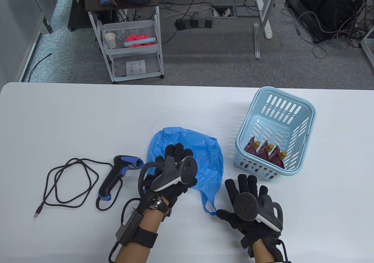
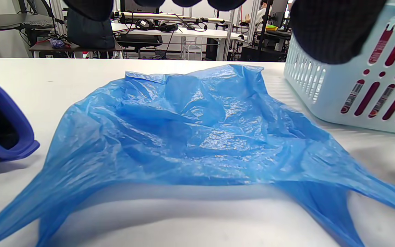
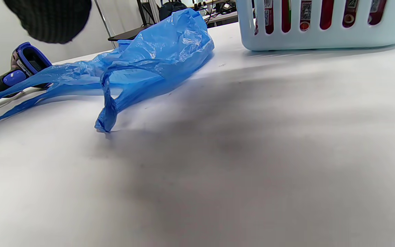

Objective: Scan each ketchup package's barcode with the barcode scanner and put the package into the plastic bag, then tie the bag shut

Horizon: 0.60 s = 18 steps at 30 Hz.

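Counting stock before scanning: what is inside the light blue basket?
The basket holds three red ketchup packages with gold caps, standing along its near wall. Their lower parts and barcodes are hidden behind the wall in the table view; nothing else shows inside.

a lab or office: trailing floor cables (image 1: 321, 29), a utility cart (image 1: 131, 40), desks with monitors (image 2: 170, 31).

A crumpled blue plastic bag (image 1: 204, 160) lies flat in the middle of the frame. Left of it, a black-and-blue barcode scanner (image 1: 117, 175) lies on its side. Three red ketchup packages (image 1: 267, 153), maybe gold-capped, stand at right.
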Each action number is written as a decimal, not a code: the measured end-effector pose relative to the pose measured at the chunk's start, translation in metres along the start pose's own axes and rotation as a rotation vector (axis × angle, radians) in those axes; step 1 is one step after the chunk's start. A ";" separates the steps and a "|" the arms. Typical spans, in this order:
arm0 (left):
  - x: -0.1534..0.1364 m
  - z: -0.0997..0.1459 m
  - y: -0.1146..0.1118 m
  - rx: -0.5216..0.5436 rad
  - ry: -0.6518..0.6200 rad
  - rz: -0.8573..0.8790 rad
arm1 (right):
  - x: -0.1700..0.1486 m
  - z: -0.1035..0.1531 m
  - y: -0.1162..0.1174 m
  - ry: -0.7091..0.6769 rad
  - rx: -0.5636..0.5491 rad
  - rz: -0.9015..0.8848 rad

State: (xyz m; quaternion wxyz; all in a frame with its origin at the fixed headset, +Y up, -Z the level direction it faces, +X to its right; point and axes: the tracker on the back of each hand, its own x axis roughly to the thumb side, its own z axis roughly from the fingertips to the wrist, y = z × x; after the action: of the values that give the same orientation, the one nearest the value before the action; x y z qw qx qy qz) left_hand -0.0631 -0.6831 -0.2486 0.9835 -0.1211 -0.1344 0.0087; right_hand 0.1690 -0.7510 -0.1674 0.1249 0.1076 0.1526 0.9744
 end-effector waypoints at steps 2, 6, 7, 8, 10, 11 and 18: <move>0.001 -0.006 0.000 -0.010 0.002 -0.013 | 0.000 0.000 0.000 0.000 0.001 -0.004; 0.003 -0.016 -0.003 -0.048 0.024 -0.035 | -0.001 0.000 -0.001 0.000 0.005 -0.015; 0.003 -0.018 -0.004 -0.055 0.028 -0.042 | -0.001 0.000 -0.001 0.000 0.004 -0.016; 0.004 -0.022 -0.006 -0.068 0.029 -0.052 | -0.001 0.000 -0.001 0.000 0.003 -0.017; 0.005 -0.026 -0.009 -0.085 0.027 -0.066 | -0.001 0.000 -0.002 0.000 0.001 -0.021; 0.006 -0.028 -0.010 -0.096 0.028 -0.066 | -0.002 0.000 -0.002 0.000 0.000 -0.023; 0.005 -0.041 -0.024 -0.175 0.037 -0.057 | -0.002 0.000 -0.003 0.000 0.002 -0.031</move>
State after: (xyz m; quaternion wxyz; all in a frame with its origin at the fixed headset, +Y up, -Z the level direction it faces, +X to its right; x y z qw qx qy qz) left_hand -0.0474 -0.7155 -0.2798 0.9713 -0.2028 -0.1197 -0.0332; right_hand 0.1715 -0.7489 -0.1687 0.1399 0.1052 0.1552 0.9723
